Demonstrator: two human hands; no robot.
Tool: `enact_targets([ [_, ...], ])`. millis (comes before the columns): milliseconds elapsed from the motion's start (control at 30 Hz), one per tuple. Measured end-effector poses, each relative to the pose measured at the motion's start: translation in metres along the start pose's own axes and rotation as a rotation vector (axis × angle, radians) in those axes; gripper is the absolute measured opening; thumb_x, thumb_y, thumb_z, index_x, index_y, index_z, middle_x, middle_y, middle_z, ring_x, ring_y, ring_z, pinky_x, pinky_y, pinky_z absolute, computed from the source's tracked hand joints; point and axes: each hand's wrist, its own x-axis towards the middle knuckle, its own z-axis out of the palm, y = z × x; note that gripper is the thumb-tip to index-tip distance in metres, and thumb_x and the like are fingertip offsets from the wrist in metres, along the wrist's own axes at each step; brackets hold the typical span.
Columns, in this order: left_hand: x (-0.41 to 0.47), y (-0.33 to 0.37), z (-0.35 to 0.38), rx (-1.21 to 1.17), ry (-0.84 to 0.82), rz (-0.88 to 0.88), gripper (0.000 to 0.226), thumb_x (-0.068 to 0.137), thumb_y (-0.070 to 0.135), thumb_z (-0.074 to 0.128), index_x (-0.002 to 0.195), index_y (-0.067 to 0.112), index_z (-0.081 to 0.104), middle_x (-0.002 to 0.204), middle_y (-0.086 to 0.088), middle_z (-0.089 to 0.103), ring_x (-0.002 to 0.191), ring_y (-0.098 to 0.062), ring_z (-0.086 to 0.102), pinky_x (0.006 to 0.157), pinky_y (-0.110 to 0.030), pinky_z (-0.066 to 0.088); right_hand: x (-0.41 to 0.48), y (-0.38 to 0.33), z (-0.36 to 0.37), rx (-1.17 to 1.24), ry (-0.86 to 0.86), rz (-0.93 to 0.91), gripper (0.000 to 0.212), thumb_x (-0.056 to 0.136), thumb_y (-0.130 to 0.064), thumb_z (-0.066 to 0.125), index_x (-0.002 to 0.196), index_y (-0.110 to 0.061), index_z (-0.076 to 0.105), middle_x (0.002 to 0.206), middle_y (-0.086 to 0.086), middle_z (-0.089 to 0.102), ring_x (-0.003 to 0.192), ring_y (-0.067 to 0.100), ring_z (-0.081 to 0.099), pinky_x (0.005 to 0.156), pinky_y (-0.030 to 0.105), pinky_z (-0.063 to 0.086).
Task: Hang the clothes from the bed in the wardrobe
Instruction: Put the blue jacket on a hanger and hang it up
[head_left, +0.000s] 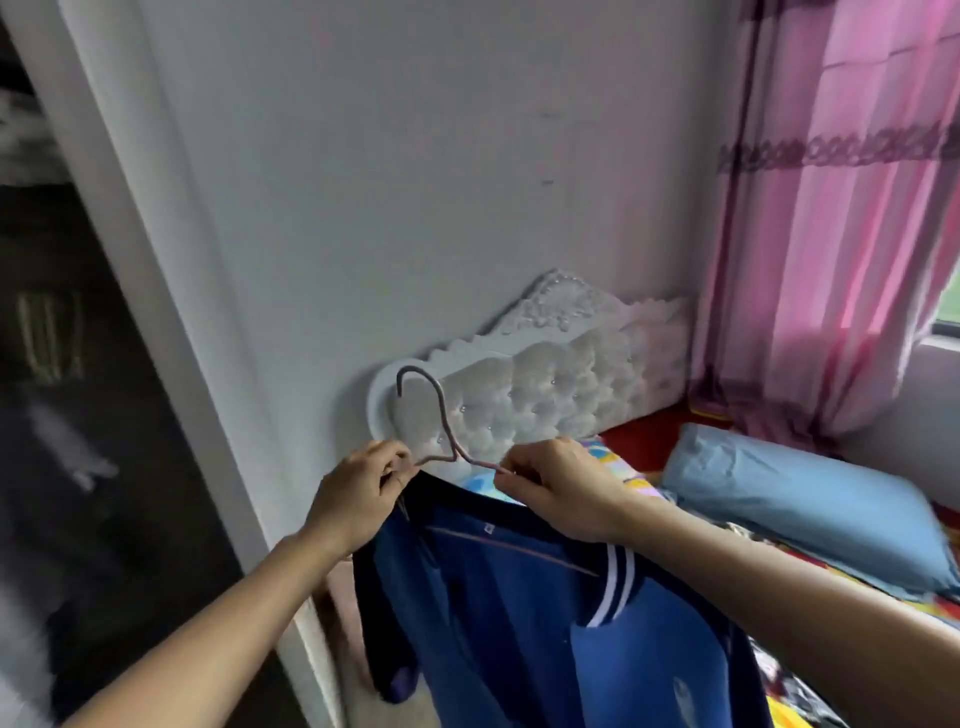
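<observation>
Obs.: both hands are raised in front of the wall, between the wardrobe opening and the bed. Left hand (358, 493) has its fingers curled round the left shoulder of the wire hanger (454, 456), bunching the dark collar edge with it. Right hand (558, 486) pinches the hanger's right arm where it enters the neckline. The hook points up and to the left, free of everything. The blue garment (519, 623) (white-striped trim at the collar, small tag inside the neck) hangs below the hands, with one dark sleeve dangling at the left. A thin line across the open neck looks like the hanger's lower bar. Judgement: the step in hand is seating the garment on the hanger, not yet the hanging itself. Whether the right shoulder is fully over the wire cannot be told, since the hand covers it. To do it well: draw each shoulder seam out to the end of its hanger arm so the weight sits even, and centre the neck under the hook. Then move one hand to the hook's stem before turning left. The wardrobe (78, 415) is the dark, blurred opening at left. No rail is visible, so find it before reaching. Risk: on thin wire, a tilted hanger may shed the garment on the low side. The bed (649, 431) at right carries a blue pillow (800, 514) and patterned bedding; further clothes there cannot be made out.
</observation>
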Motion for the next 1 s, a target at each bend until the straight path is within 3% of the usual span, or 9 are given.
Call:
enact_targets([
  [133,-0.048,-0.071,-0.072,0.143,-0.011,-0.232,0.017,0.094,0.038,0.053,0.096,0.024,0.062,0.094,0.01,0.057,0.086,-0.014,0.059,0.071,-0.031,0.047,0.037,-0.052,0.038,0.084,-0.048,-0.043,0.028,0.093,-0.029,0.057,0.066,-0.02,0.055,0.053,-0.007,0.043,0.051,0.008,0.039,0.055,0.028,0.033],
  [300,-0.129,-0.168,-0.166,0.34,-0.009,-0.444,0.017,0.094,0.039,0.053,0.094,0.024,0.06,0.09,0.005,0.053,0.087,-0.021,0.059,0.067,-0.032,0.042,0.094,-0.153,0.098,0.149,-0.112,-0.158,0.023,0.093,-0.03,0.057,0.071,-0.028,0.056,0.056,-0.01,0.048,0.052,0.005,0.043,0.054,0.025,0.034],
  [433,-0.184,-0.239,-0.241,0.47,-0.044,-0.509,0.02,0.094,0.041,0.052,0.099,0.023,0.06,0.099,0.003,0.056,0.094,-0.021,0.061,0.071,-0.032,0.042,0.141,-0.237,0.155,0.19,-0.128,-0.17,0.013,0.093,-0.029,0.058,0.083,-0.024,0.065,0.058,-0.012,0.053,0.053,0.003,0.046,0.052,0.021,0.033],
  [667,-0.245,-0.342,-0.358,0.597,-0.029,-0.614,0.022,0.093,0.041,0.054,0.103,0.023,0.06,0.097,0.005,0.053,0.097,-0.02,0.061,0.067,-0.03,0.039,0.233,-0.358,0.231,0.239,-0.137,-0.104,0.008,0.089,-0.027,0.063,0.087,-0.023,0.069,0.08,-0.007,0.068,0.075,0.012,0.064,0.065,0.027,0.052],
  [900,-0.245,-0.411,-0.413,0.561,0.015,-0.666,0.026,0.094,0.041,0.052,0.112,0.022,0.058,0.112,0.001,0.055,0.102,-0.021,0.058,0.079,-0.033,0.047,0.349,-0.441,0.226,0.278,-0.074,-0.074,0.008,0.085,-0.02,0.068,0.08,-0.014,0.072,0.064,-0.002,0.06,0.062,0.015,0.055,0.054,0.024,0.041],
  [1000,-0.234,-0.436,-0.422,0.55,0.017,-0.666,0.026,0.094,0.04,0.052,0.11,0.021,0.058,0.114,-0.001,0.055,0.103,-0.024,0.058,0.083,-0.037,0.049,0.405,-0.469,0.234,0.293,-0.05,-0.046,0.014,0.084,-0.016,0.068,0.074,-0.006,0.072,0.06,0.003,0.061,0.055,0.018,0.055,0.056,0.029,0.048],
])
